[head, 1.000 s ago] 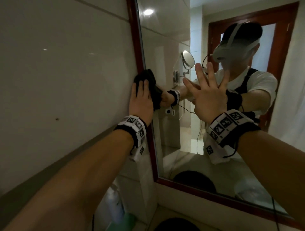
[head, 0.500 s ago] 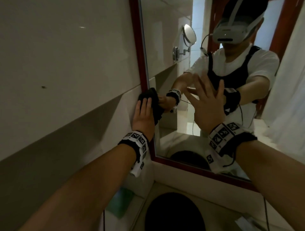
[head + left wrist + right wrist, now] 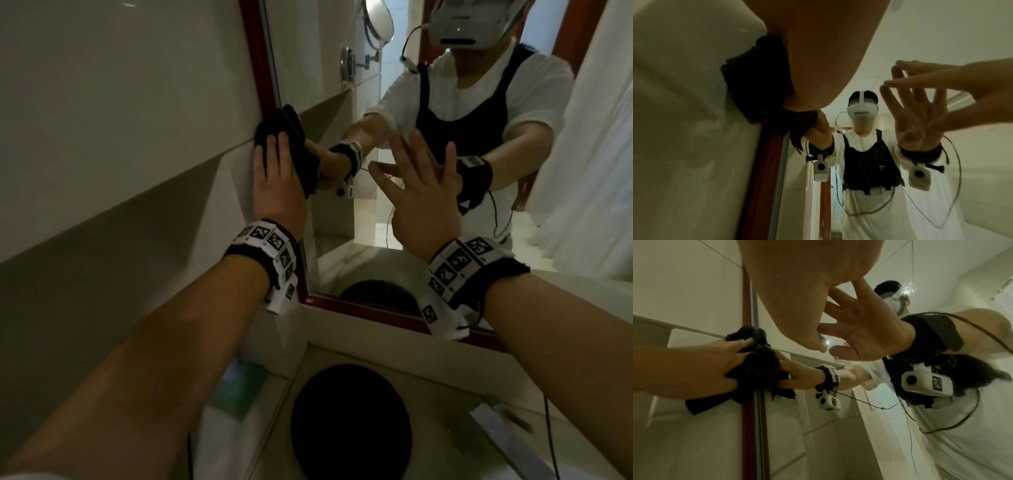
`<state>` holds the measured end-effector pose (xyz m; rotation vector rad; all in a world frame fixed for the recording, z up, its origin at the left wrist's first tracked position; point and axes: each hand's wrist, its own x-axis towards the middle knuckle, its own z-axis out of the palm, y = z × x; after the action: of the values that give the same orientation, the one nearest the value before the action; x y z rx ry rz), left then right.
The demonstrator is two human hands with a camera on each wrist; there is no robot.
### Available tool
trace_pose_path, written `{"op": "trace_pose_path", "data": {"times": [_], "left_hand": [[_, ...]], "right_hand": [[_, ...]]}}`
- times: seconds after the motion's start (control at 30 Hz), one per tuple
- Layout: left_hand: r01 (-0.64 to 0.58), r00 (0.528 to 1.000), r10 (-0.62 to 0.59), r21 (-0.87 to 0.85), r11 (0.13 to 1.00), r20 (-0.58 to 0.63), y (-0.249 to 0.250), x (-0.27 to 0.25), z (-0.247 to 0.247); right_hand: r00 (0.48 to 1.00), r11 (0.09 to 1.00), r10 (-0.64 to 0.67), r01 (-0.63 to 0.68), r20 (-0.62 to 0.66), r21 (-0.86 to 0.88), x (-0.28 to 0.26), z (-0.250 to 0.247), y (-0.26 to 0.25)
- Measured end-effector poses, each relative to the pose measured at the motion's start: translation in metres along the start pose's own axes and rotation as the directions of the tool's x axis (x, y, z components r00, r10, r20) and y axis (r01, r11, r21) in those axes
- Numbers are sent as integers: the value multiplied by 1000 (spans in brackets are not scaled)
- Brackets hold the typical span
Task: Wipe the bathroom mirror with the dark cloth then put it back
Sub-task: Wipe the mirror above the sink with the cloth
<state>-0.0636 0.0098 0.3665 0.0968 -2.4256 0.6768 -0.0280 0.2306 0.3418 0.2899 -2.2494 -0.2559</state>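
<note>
Tiled bathroom wall (image 3: 120,85) on the left, meeting a red-framed mirror (image 3: 342,219) above a pale counter (image 3: 428,394) with a dark round basin (image 3: 349,425) near its back edge. Left hand (image 3: 277,185) lies flat, fingers straight and close together, pressing the dark cloth (image 3: 274,128) against the mirror's left edge. From the right wrist view the cloth (image 3: 756,369) straddles the red frame (image 3: 747,418), partly on tile, partly on glass, with a loose tail hanging below the palm. Right hand (image 3: 421,192) is raised in front of the glass with fingers spread wide and holding nothing; whether the fingertips touch the mirror cannot be told. Judgement: wiping in progress at the left border, lower part of the mirror; return of the cloth not yet done. Risks from here: (1) cloth is held only by flat palm pressure, no curl round it, so a lapse in pressure or a snag on the raised frame could let it slip and drop toward the counter's back-left corner; (2) strokes running over the frame waste contact and leave the strip of glass beside it unwiped; (3) bare right fingers, if they do rest on the glass, would leave prints on it; (4) bunched cloth gives uneven contact, likely streaks.
</note>
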Motion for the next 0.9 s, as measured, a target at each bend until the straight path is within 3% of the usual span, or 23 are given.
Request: {"op": "trace_pose_path", "data": {"times": [0.43,0.6,0.9], "left_hand": [[-124,942,137,-62,990,307,77,-116,102],[-122,922,155,-113,986,355,95,-137,128],[-44,886,219,-396,917,409,122,-184,162]], "right_hand": [[997,1000,-31,30,76,7,-29,27,-15],[991,1000,-27,28,128,-8,-36,34,-20],[985,999,-26,30,171,-16,-44,38,-26]]}}
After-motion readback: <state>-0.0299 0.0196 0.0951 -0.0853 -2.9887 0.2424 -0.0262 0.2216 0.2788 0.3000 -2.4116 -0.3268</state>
